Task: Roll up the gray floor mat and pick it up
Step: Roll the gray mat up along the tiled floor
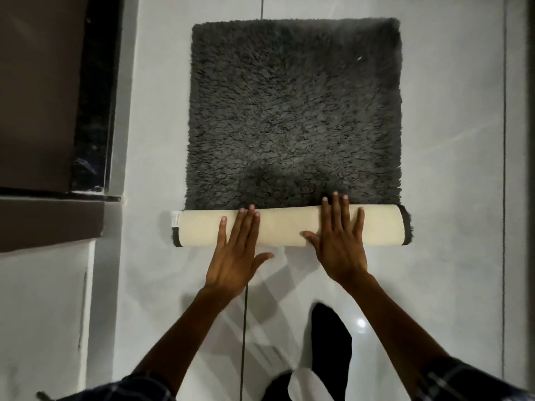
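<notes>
A glossy pale tiled floor (451, 270) is seen from above, crossed by dark grout lines and marked by a small bright reflection near the lower right. At the nearest edge, dark plaid sleeves (463, 380) are seen on both arms, and a black-socked foot (331, 337) is planted on the tile between them.

Further out, the left hand (231, 256) is laid flat with fingers extended and close together, the thumb spread to the side over the floor; its fingertips (249, 211) are rested on top of the rolled portion (289, 225) of the gray floor mat (295, 111). The right hand (340, 244) is likewise opened flat — fingers slightly fanned, reaching over the roll's far side to where the shaggy pile begins, the thumb pressed against the cream backing. Nothing is gripped by either hand; the roll is only pressed under the palms and fingers.

The roll lies crosswise at the mat's near end, cream underside outward, with a small white label (175, 219) at its left end and dark fringe showing at both ends. Beyond it, most of the mat is still spread flat on the tile, pile up.

To the left, a brown panel (37, 82) and a dark glossy strip (95, 96) are bordered by a gray frame.
</notes>
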{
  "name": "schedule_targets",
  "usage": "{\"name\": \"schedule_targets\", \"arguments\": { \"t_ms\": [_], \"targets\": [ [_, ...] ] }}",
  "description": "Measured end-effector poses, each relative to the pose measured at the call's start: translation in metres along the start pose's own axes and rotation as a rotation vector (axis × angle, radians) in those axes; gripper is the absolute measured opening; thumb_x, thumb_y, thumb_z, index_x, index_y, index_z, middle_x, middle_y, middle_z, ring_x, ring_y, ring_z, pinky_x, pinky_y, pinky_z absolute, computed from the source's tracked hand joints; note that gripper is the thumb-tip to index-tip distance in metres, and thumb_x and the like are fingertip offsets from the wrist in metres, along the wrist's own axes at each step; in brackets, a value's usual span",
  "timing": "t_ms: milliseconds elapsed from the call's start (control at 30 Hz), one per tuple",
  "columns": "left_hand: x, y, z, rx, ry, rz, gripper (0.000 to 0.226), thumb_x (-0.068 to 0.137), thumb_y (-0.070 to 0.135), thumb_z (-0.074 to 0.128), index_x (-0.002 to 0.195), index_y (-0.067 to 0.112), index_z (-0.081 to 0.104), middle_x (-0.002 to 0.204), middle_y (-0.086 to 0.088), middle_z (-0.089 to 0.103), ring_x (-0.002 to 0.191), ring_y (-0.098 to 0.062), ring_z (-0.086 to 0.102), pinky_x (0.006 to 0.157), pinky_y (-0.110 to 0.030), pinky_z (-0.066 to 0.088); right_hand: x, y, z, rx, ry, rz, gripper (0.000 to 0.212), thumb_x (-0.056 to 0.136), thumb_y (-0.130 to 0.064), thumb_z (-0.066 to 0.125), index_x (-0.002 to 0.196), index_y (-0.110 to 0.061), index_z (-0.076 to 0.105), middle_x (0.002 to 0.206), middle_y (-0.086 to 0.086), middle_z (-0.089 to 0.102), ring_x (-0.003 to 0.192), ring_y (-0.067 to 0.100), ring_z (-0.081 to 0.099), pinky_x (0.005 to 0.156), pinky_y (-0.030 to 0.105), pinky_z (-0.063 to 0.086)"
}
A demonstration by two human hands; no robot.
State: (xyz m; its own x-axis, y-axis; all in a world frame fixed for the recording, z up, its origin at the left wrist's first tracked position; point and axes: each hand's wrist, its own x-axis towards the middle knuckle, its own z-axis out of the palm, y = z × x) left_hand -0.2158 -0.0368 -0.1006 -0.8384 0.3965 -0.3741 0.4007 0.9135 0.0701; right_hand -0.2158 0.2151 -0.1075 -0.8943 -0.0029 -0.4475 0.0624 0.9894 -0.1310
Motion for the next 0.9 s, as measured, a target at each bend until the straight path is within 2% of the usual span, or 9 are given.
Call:
{"name": "schedule_targets", "arguments": {
  "t_ms": [200, 300, 367, 467, 533, 600, 700, 800, 900],
  "targets": [
    [0.059, -0.014, -0.032, -0.011, -0.049, -0.031, 0.100, 0.095, 0.075, 0.008, 0.163, 0.001, 0.006, 0.174, -0.018, 0.000, 0.161, -0.033, 0.000, 0.128, -0.063, 0.009, 0.036, 0.004, -0.038, 0.071, 0.096, -0.068, 0.082, 0.101, -0.065, 0.012, 0.160, -0.009, 0.011, 0.170, 0.017, 0.009, 0.158, 0.033, 0.004, 0.126, 0.059, 0.009],
    [0.100, -0.030, -0.052, -0.036, -0.072, -0.031, 0.106, 0.090, 0.077, -0.008, 0.162, -0.001, -0.002, 0.173, -0.019, -0.005, 0.161, -0.033, -0.006, 0.129, -0.062, 0.004, 0.033, 0.003, -0.042, 0.023, 0.175, -0.259, 0.072, 0.106, -0.056, 0.020, 0.160, -0.008, 0.014, 0.170, 0.015, 0.013, 0.159, 0.029, 0.008, 0.126, 0.056, 0.016],
    [0.129, -0.043, -0.067, -0.036, -0.079, -0.045, 0.108, 0.088, 0.076, -0.013, 0.162, -0.002, -0.003, 0.173, -0.020, -0.004, 0.161, -0.034, -0.005, 0.129, -0.061, 0.003, 0.028, 0.000, -0.037, -0.035, 0.168, -0.311, 0.074, 0.106, -0.055, 0.022, 0.160, -0.006, 0.012, 0.170, 0.016, 0.011, 0.158, 0.030, 0.009, 0.124, 0.057, 0.018],
    [0.155, -0.046, -0.079, -0.056, -0.049, -0.084, 0.104, 0.090, 0.074, -0.007, 0.162, -0.002, -0.001, 0.173, -0.021, 0.000, 0.161, -0.035, -0.001, 0.130, -0.059, 0.004, 0.023, -0.002, -0.034, -0.096, 0.104, -0.247, 0.085, 0.102, -0.063, 0.023, 0.160, -0.003, 0.007, 0.171, 0.017, 0.003, 0.159, 0.031, 0.003, 0.124, 0.062, 0.015],
    [0.165, -0.046, -0.087, -0.022, -0.046, -0.049, 0.100, 0.092, 0.071, -0.009, 0.162, -0.001, -0.001, 0.173, -0.022, 0.001, 0.161, -0.036, 0.001, 0.130, -0.058, 0.007, 0.041, -0.004, -0.041, -0.106, 0.066, -0.225, 0.090, 0.100, -0.067, 0.023, 0.160, -0.002, 0.005, 0.170, 0.018, 0.002, 0.159, 0.032, 0.002, 0.123, 0.064, 0.015],
    [0.161, -0.045, -0.087, 0.017, 0.004, 0.093, 0.097, 0.096, 0.070, -0.005, 0.163, 0.000, 0.005, 0.173, -0.022, 0.006, 0.161, -0.036, 0.006, 0.129, -0.058, 0.014, 0.065, -0.008, -0.051, -0.102, 0.047, -0.205, 0.093, 0.099, -0.070, 0.022, 0.159, -0.002, 0.005, 0.170, 0.019, 0.003, 0.158, 0.033, 0.002, 0.123, 0.064, 0.013],
    [0.140, -0.043, -0.079, 0.011, 0.070, 0.266, 0.095, 0.100, 0.072, 0.018, 0.163, 0.001, 0.012, 0.173, -0.020, 0.011, 0.160, -0.035, 0.011, 0.127, -0.059, 0.021, 0.110, -0.013, -0.074, -0.087, 0.007, -0.149, 0.093, 0.098, -0.072, 0.015, 0.160, -0.004, 0.007, 0.170, 0.018, 0.005, 0.158, 0.033, 0.002, 0.124, 0.063, 0.011],
    [0.133, -0.047, -0.085, 0.041, 0.067, 0.257, 0.096, 0.100, 0.072, 0.018, 0.162, -0.002, 0.016, 0.171, -0.023, 0.014, 0.159, -0.038, 0.014, 0.124, -0.061, 0.026, 0.152, -0.014, -0.100, -0.043, 0.008, -0.112, 0.089, 0.097, -0.070, 0.003, 0.160, -0.008, 0.007, 0.171, 0.014, 0.004, 0.158, 0.032, -0.001, 0.125, 0.061, 0.008],
    [0.161, -0.057, -0.106, 0.065, 0.013, 0.237, 0.100, 0.099, 0.073, 0.019, 0.162, -0.003, 0.010, 0.171, -0.024, 0.008, 0.160, -0.038, 0.009, 0.124, -0.063, 0.023, 0.176, -0.014, -0.126, 0.023, 0.001, -0.114, 0.087, 0.096, -0.070, -0.001, 0.161, -0.010, 0.000, 0.171, 0.013, -0.001, 0.158, 0.031, -0.006, 0.127, 0.058, 0.004]
  ]
}}
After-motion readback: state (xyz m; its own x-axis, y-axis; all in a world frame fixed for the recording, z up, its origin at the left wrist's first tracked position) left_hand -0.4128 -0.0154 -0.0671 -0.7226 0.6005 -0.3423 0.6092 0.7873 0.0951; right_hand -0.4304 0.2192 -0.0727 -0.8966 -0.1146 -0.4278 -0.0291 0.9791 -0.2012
